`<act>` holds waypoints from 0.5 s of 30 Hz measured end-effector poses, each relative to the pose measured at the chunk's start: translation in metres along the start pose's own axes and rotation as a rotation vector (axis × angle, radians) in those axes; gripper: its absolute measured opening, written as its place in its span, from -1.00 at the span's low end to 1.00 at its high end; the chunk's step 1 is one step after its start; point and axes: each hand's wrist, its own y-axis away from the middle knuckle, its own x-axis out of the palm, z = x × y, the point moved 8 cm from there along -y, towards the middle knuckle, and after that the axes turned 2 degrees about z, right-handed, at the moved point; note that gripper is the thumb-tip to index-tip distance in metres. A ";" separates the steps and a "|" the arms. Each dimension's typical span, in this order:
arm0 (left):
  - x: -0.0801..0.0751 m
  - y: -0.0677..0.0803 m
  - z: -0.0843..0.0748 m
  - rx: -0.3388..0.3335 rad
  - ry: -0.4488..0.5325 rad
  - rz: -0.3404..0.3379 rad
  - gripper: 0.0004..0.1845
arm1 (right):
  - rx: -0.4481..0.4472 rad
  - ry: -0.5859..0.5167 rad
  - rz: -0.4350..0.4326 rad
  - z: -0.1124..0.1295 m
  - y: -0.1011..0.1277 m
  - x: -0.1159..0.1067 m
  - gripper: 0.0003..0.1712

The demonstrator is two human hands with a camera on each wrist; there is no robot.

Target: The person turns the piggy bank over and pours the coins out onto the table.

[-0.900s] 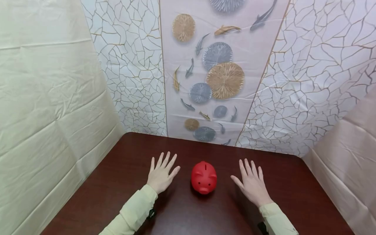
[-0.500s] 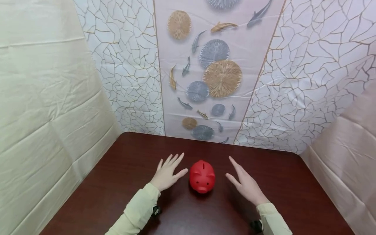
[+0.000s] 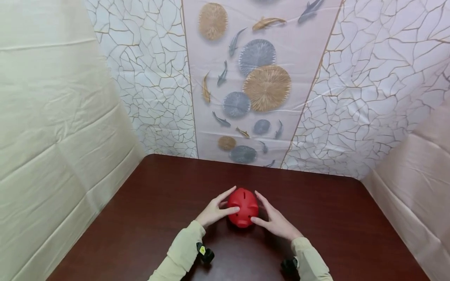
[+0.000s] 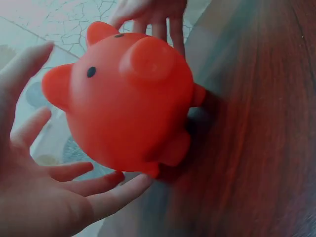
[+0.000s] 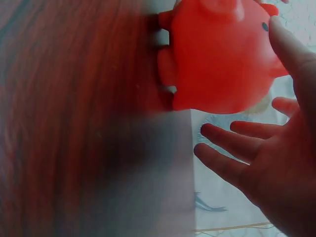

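A red piggy bank [image 3: 243, 203] stands upright on the dark table, its snout facing me and its coin slot on top. On its left side, my left hand [image 3: 213, 211] is spread, thumb in front and fingers toward the back. My right hand [image 3: 277, 222] mirrors it on the other side. In the left wrist view, the left fingers [image 4: 69, 197] are loosely bent beside the piggy bank [image 4: 128, 108], with the thumb apart from it. The right wrist view shows the right fingers [image 5: 232, 143] extended close to the piggy bank [image 5: 217, 59], not wrapped round it.
The dark reddish wooden table [image 3: 168, 187] has rounded far corners. Behind it hangs a patterned cloth [image 3: 260, 128] with fish and round motifs. A cream cloth [image 3: 63, 136] borders the left, another cloth [image 3: 418, 175] the right. Small black cameras [image 3: 206, 255] sit at the wrists.
Both hands have moved inward from the sides to the piggy bank, their palms turning toward each other. The piggy bank stays in its place on the table; the head view has shifted slightly.
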 end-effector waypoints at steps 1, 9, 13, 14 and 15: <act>0.002 -0.001 0.002 -0.013 0.022 0.007 -0.29 | -0.003 -0.006 0.004 -0.002 -0.001 0.001 -0.03; 0.007 -0.005 0.008 -0.100 0.117 0.005 -0.33 | -0.073 -0.028 -0.012 0.000 -0.005 0.005 0.07; 0.011 -0.005 0.010 -0.104 0.081 -0.005 -0.29 | -0.062 -0.005 -0.054 -0.002 -0.004 0.010 0.17; 0.012 -0.006 0.011 -0.103 0.069 -0.010 -0.29 | -0.055 0.003 -0.069 -0.003 -0.004 0.011 0.18; 0.013 -0.006 0.011 -0.097 0.058 -0.017 -0.28 | -0.042 0.005 -0.083 -0.004 -0.003 0.011 0.19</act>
